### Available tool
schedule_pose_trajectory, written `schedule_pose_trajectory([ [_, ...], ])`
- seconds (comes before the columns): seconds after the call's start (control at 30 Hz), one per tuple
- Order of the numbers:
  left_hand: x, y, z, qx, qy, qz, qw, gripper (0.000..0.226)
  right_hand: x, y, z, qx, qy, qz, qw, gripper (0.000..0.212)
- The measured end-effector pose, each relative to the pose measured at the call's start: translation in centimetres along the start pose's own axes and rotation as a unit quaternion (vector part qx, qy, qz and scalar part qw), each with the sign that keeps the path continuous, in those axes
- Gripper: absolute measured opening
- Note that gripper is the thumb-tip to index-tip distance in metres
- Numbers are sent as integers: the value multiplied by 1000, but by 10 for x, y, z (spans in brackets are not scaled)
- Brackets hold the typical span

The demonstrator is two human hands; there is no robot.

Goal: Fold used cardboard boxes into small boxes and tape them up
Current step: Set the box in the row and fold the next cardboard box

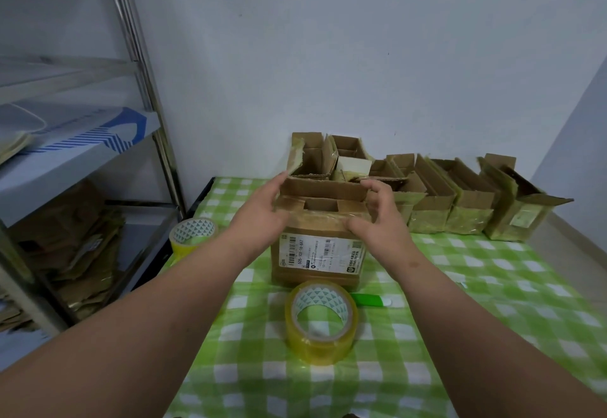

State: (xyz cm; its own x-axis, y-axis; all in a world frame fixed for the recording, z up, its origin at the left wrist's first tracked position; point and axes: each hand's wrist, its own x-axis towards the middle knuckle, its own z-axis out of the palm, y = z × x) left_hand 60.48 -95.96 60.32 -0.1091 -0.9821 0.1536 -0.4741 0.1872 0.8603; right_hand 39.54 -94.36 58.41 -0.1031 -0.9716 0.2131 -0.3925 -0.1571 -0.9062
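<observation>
A brown cardboard box (320, 261) with a white shipping label stands on the green checked tablecloth (460, 302), its top flaps partly folded inward. My left hand (262, 217) presses against the box's upper left side with straight fingers. My right hand (377, 217) curls over the upper right corner, thumb on the front flap. A roll of yellowish clear tape (320, 322) lies just in front of the box. A second tape roll (193, 235) sits to the left, near the table edge.
Several open cardboard boxes (437, 194) line the wall behind. A green-handled cutter (371, 301) lies right of the near tape roll. A metal shelf rack (141, 89) with flattened cardboard (75, 253) stands at the left.
</observation>
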Motion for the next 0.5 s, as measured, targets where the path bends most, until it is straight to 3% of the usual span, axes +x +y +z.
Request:
schedule_pose_trajectory([
  [0.13, -3, -1, 3, 117, 43, 9, 992, 36, -2, 4, 0, -83, 32, -14, 996, 28],
  [0.33, -3, 0, 4, 247, 32, 61, 967, 34, -5, 8, 0, -231, 78, -93, 966, 17],
  [0.4, -5, 3, 4, 285, 23, 65, 956, 32, -6, 9, 1, -274, 76, -104, 953, 19],
  [0.5, -8, 4, 1, 312, 6, 66, 948, 41, -10, 11, 5, -323, 57, -118, 937, 40],
])
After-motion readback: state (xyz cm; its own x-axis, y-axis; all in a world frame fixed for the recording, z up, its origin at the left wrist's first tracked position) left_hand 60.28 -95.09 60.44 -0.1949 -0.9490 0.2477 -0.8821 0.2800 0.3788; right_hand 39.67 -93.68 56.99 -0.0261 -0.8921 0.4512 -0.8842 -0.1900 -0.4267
